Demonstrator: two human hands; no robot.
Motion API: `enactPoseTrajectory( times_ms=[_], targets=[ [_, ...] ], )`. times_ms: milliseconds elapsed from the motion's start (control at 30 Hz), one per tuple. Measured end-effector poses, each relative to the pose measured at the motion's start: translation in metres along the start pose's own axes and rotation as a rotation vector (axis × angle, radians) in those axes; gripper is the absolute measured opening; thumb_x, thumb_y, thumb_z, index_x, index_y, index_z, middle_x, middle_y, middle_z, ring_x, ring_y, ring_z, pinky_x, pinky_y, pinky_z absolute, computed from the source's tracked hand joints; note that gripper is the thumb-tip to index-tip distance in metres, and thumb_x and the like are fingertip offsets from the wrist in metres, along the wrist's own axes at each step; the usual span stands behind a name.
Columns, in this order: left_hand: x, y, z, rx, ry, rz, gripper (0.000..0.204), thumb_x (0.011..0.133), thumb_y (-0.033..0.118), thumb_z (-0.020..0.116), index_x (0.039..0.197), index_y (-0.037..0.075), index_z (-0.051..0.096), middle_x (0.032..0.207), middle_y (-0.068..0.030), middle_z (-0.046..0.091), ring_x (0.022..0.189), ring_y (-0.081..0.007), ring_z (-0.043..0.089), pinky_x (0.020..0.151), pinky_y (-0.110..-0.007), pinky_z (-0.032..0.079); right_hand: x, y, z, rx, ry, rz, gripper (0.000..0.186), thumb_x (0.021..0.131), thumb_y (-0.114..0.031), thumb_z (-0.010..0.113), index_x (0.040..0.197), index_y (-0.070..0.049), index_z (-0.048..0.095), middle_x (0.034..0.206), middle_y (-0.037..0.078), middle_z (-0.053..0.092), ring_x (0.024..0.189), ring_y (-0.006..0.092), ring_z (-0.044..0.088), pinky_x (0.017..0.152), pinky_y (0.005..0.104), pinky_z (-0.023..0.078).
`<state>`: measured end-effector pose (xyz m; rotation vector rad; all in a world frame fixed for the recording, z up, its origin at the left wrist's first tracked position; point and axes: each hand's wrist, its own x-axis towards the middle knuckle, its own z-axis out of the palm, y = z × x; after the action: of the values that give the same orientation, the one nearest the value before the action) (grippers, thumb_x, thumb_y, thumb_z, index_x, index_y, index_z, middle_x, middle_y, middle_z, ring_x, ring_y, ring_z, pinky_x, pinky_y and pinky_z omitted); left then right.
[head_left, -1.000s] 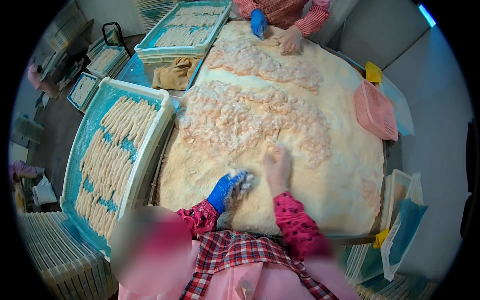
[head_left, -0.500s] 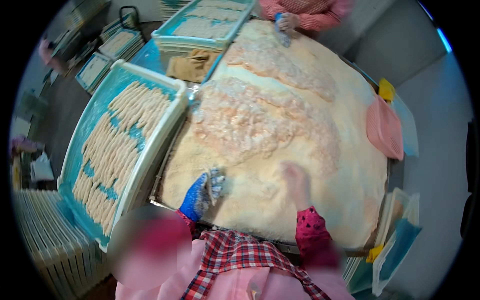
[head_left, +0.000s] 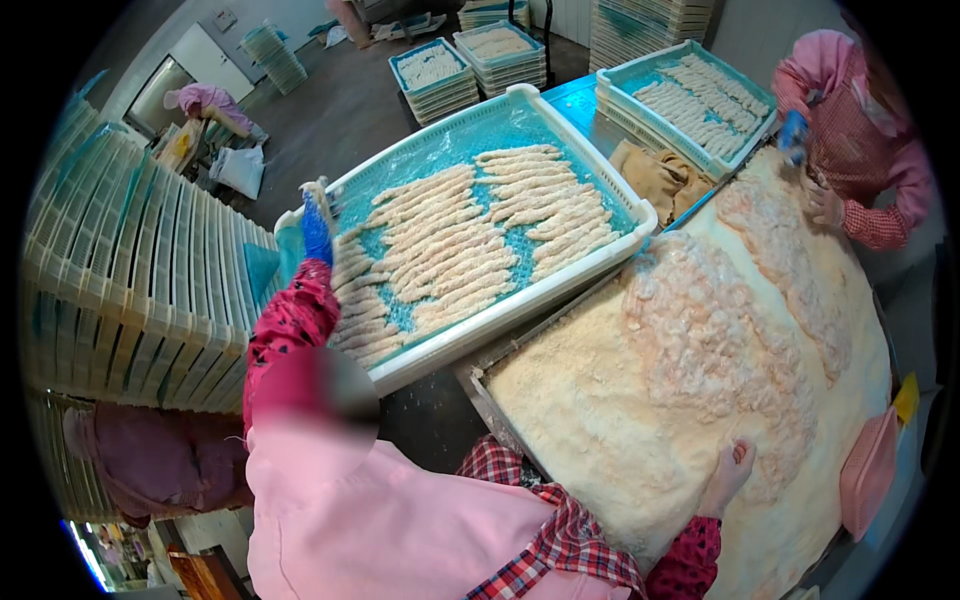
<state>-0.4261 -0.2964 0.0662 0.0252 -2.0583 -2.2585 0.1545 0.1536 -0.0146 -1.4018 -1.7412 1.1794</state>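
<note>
My left hand (head_left: 317,228), in a blue glove with flour-white fingers, is at the far-left rim of a white tray (head_left: 440,352). Its fingers look bent over the rim, though they show only partly. Blue plastic film lines the tray, and rows of pale, flour-coated strips (head_left: 440,250) lie on it. My bare right hand (head_left: 730,475) is curled closed over the floured table, beside a heap of wet pinkish pieces (head_left: 690,330). Whatever its fingers hold, if anything, is hidden. Loose flour (head_left: 560,400) spreads thickly around the heap.
Stacked trays (head_left: 150,270) rise at left. Across the table a person in pink (head_left: 860,140) works beside another filled tray (head_left: 700,95). A brown cloth (head_left: 655,180) lies between the trays. A pink basket (head_left: 868,475) stands at the table's right edge.
The view has swung left. My left hand has gone from above the floured table to the tray's far-left rim. My right hand stays over the flour, now curled closed beside the heap.
</note>
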Motion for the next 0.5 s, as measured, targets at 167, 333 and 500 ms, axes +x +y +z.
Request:
enactPoseTrajectory(
  times_ms=[167,333,500],
  targets=[
    [0.069,-0.045,-0.030,0.462,-0.403,-0.093,0.056,0.093,0.047,0.039,0.130,0.005,0.042,0.119,-0.0128,0.054,0.106,-0.0252,0.052,0.095,-0.036,0.038,-0.002,-0.018,0.007,0.016,0.154,-0.040,0.025,0.080,-0.006,0.058,0.104,-0.001,0.051,0.095,0.007,0.051,0.087,0.0155,0.049,0.079,0.0283,0.042],
    [0.066,-0.050,-0.017,0.420,-0.528,-0.001,0.057,0.095,0.046,0.033,0.131,0.003,0.043,0.122,-0.0150,0.053,0.111,-0.0249,0.050,0.100,-0.037,0.035,0.017,-0.016,-0.006,0.208,0.149,-0.067,0.018,0.077,-0.002,0.058,0.094,-0.002,0.051,0.087,0.002,0.051,0.085,0.0128,0.050,0.078,0.0265,0.042],
    [-0.025,0.003,0.088,0.275,-0.765,0.211,0.053,0.097,0.039,0.030,0.130,0.000,0.044,0.120,-0.0168,0.056,0.111,-0.0239,0.052,0.101,-0.036,0.033,-0.012,-0.019,-0.060,-0.426,-0.278,-0.578,0.029,0.075,-0.003,0.061,0.104,-0.002,0.059,0.098,0.007,0.061,0.093,0.0169,0.055,0.083,0.0293,0.043]
  ],
)
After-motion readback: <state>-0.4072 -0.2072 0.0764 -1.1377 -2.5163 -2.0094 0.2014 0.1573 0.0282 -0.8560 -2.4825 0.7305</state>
